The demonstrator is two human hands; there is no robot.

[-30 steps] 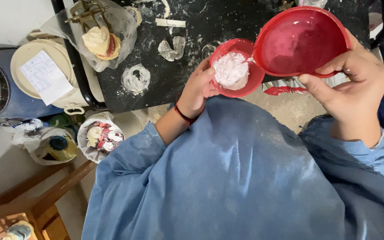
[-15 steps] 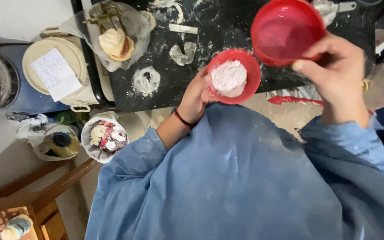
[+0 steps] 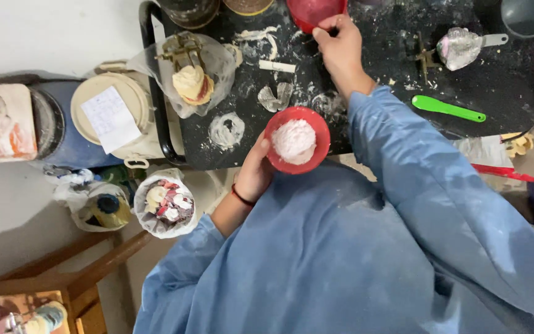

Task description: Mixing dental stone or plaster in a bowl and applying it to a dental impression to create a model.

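A black worktable [image 3: 366,99], dusted with white powder, spreads under the fingers. Left of them lies pale grey floor [image 3: 7,204]; a brown wooden bench [image 3: 88,272] stands lower left.

garment: blue long-sleeved smock, loose, creased, dusted with pale powder smudges | left sleeve: pushed up past elbow, forearm bare | left wrist: thin dark-red band | right sleeve: down to wrist | left hand [image 3: 256,174], right hand [image 3: 341,52]: bare, ungloved
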